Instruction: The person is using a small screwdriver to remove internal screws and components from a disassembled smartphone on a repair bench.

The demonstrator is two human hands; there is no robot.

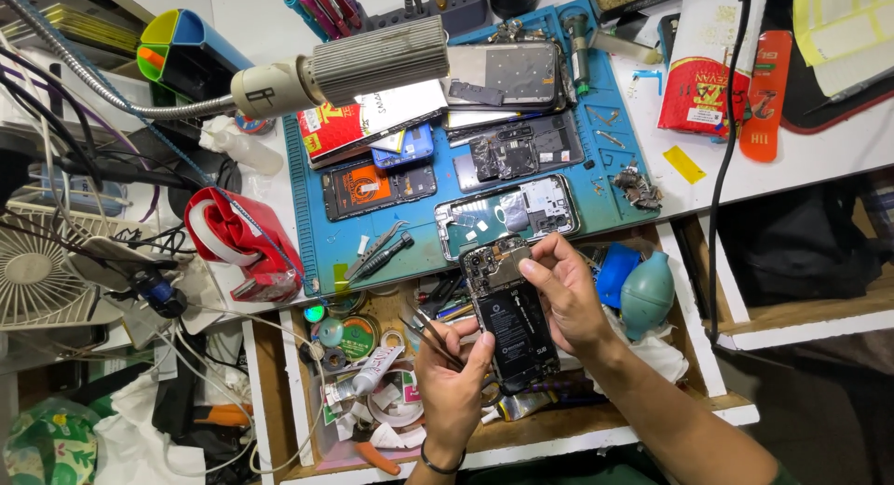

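While opened phone (510, 319) sits between hands, right hand (566, 294) grips top, left hand (453, 378) pinches tweezers (430, 337).

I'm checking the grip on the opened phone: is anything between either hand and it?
Nothing visible: the right hand grips the opened phone directly at its upper edge; the left hand touches its lower left side while pinching tweezers alongside.

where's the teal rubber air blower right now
In the head view the teal air blower lies in the open drawer just right of the right hand, beside a blue pad and below the blue work mat.
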